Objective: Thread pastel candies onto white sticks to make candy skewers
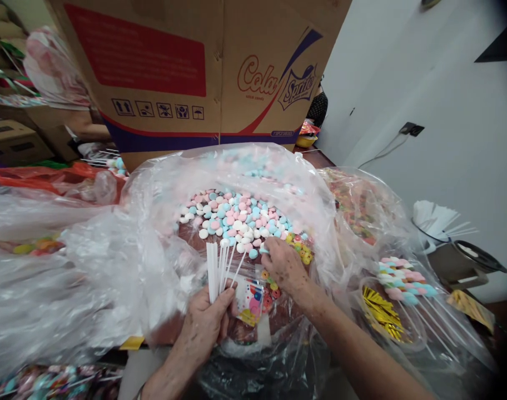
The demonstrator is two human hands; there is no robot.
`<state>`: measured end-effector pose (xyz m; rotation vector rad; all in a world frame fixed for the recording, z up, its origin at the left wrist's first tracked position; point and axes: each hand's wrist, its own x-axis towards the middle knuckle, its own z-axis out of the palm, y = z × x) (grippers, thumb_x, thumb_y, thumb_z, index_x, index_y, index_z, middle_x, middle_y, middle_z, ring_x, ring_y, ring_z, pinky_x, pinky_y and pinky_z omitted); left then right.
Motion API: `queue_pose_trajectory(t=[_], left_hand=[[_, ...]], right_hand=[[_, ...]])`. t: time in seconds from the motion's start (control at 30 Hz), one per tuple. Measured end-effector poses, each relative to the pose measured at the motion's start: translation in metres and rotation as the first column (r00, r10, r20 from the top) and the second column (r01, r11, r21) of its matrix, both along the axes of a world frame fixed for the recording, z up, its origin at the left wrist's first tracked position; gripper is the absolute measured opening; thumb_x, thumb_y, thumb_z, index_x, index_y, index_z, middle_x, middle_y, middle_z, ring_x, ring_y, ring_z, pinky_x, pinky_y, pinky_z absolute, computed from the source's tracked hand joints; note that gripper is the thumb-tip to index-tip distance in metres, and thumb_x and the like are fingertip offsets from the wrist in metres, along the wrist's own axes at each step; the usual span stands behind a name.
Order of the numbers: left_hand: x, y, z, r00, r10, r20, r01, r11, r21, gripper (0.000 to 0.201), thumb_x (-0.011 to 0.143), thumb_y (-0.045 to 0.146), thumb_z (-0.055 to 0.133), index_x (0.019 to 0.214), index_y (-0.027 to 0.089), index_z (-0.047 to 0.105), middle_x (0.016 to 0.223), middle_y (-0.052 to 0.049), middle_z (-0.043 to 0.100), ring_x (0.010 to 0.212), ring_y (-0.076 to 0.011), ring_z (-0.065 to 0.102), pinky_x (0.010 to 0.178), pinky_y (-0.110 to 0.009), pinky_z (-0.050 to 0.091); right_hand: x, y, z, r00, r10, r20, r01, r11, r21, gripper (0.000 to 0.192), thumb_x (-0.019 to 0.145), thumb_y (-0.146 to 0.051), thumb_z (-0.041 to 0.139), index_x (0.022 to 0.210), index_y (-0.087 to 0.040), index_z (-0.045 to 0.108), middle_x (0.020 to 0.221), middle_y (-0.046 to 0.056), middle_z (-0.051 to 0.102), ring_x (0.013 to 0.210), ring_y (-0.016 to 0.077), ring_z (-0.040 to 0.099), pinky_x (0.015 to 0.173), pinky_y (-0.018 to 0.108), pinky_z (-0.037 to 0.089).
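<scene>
My left hand (207, 316) is closed around a bundle of thin white sticks (222, 269), which point up and away from me. Close beside it is a small clear packet (249, 300) with a colourful print; whether the hand touches it is unclear. At the near edge of a heap of pink, blue and white round candies (240, 219), my right hand (283, 266) has its fingers pinched together, with a pale blue candy (264, 250) at the fingertips. Yellow ring candies (301, 247) and red ring candies (269, 294) lie by the right hand, partly covered by it.
Clear plastic sheeting (153, 266) surrounds the heap. Behind stands a large cardboard box (162, 61). To the right are finished candy sticks (406, 280), gold twist ties (382, 314) and a container of white sticks (435, 219). A co-worker's arm (87, 128) shows at left.
</scene>
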<state>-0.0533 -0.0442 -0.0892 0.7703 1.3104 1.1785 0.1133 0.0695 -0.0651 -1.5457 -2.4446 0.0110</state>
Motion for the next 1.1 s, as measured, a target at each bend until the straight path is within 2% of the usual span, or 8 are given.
queue_pose_trajectory(t=[0.07, 0.17, 0.4, 0.5, 0.6, 0.77, 0.93, 1.1], left_hand=[[0.000, -0.001, 0.000, 1.000, -0.007, 0.002, 0.007, 1.000, 0.007, 0.043, 0.077, 0.058, 0.065, 0.061, 0.019, 0.058, 0.028, 0.007, 0.042, 0.025, -0.0066, 0.030, 0.032, -0.018, 0.020], [0.000, -0.001, -0.001, 1.000, -0.011, 0.002, 0.010, 1.000, 0.012, 0.043, 0.077, 0.058, 0.065, 0.061, 0.019, 0.058, 0.028, 0.007, 0.042, 0.025, -0.0066, 0.030, 0.032, -0.018, 0.019], [0.000, 0.000, -0.003, 0.999, 0.009, 0.033, -0.009, 1.000, 0.004, 0.037, 0.076, 0.054, 0.067, 0.066, 0.019, 0.060, 0.029, 0.009, 0.042, 0.025, -0.0074, 0.031, 0.031, -0.019, 0.019], [0.000, 0.000, -0.003, 1.000, 0.009, 0.025, -0.009, 1.000, 0.009, 0.037, 0.076, 0.053, 0.067, 0.067, 0.019, 0.060, 0.030, 0.009, 0.042, 0.026, -0.0073, 0.032, 0.032, -0.018, 0.020], [0.000, 0.000, -0.002, 1.000, 0.011, 0.020, -0.011, 1.000, 0.001, 0.037, 0.076, 0.053, 0.067, 0.066, 0.019, 0.059, 0.030, 0.008, 0.043, 0.026, -0.0075, 0.032, 0.032, -0.018, 0.019], [-0.001, 0.000, -0.001, 1.000, -0.014, -0.004, 0.014, 1.000, 0.002, 0.040, 0.077, 0.056, 0.063, 0.062, 0.019, 0.057, 0.029, 0.007, 0.042, 0.026, -0.0071, 0.030, 0.032, -0.018, 0.019], [-0.002, -0.001, -0.003, 0.999, -0.027, -0.033, 0.027, 1.000, -0.003, 0.042, 0.078, 0.057, 0.063, 0.061, 0.019, 0.057, 0.029, 0.006, 0.043, 0.026, -0.0072, 0.031, 0.033, -0.019, 0.019], [-0.002, 0.000, -0.006, 0.999, -0.028, -0.035, 0.029, 0.999, 0.014, 0.042, 0.080, 0.056, 0.061, 0.061, 0.019, 0.056, 0.029, 0.007, 0.042, 0.026, -0.0066, 0.031, 0.033, -0.018, 0.019]], right_hand=[[-0.006, 0.000, 0.002, 1.000, 0.007, -0.006, -0.007, 0.999, 0.036, 0.013, 0.085, -0.009, 0.049, 0.087, -0.020, 0.056, 0.091, 0.010, 0.066, 0.085, 0.0232, 0.057, 0.074, 0.031, 0.040], [-0.014, 0.000, -0.001, 0.992, 0.121, 0.035, -0.122, 0.992, 0.034, 0.015, 0.085, -0.007, 0.048, 0.090, -0.020, 0.056, 0.093, 0.011, 0.067, 0.090, 0.0245, 0.057, 0.076, 0.031, 0.041], [-0.005, 0.009, -0.004, 0.971, 0.240, 0.014, -0.237, 0.963, -0.127, 0.018, 0.080, -0.004, 0.051, 0.086, -0.020, 0.055, 0.087, 0.006, 0.064, 0.081, 0.0202, 0.056, 0.071, 0.028, 0.038], [0.006, 0.016, 0.001, 0.971, 0.238, -0.033, -0.240, 0.960, -0.143, 0.016, 0.078, -0.006, 0.053, 0.082, -0.021, 0.052, 0.081, 0.003, 0.062, 0.076, 0.0181, 0.054, 0.067, 0.027, 0.035], [0.011, 0.019, 0.003, 0.967, 0.172, -0.186, -0.199, 0.970, -0.138, 0.012, 0.077, -0.010, 0.053, 0.081, -0.021, 0.051, 0.079, 0.001, 0.059, 0.071, 0.0163, 0.051, 0.066, 0.026, 0.034], [0.011, 0.010, -0.003, 0.927, 0.145, -0.345, -0.206, 0.967, -0.148, 0.005, 0.083, -0.017, 0.052, 0.082, -0.022, 0.050, 0.074, -0.002, 0.055, 0.066, 0.0149, 0.047, 0.065, 0.025, 0.035], [0.012, 0.003, -0.017, 0.934, 0.288, -0.211, -0.300, 0.954, -0.024, 0.015, 0.086, -0.009, 0.045, 0.078, -0.022, 0.047, 0.082, 0.005, 0.059, 0.079, 0.0196, 0.052, 0.073, 0.030, 0.040], [0.014, 0.004, -0.019, 0.934, 0.342, -0.105, -0.345, 0.939, -0.006, 0.020, 0.089, -0.006, 0.044, 0.078, -0.021, 0.048, 0.082, 0.005, 0.060, 0.080, 0.0198, 0.054, 0.075, 0.030, 0.041]])
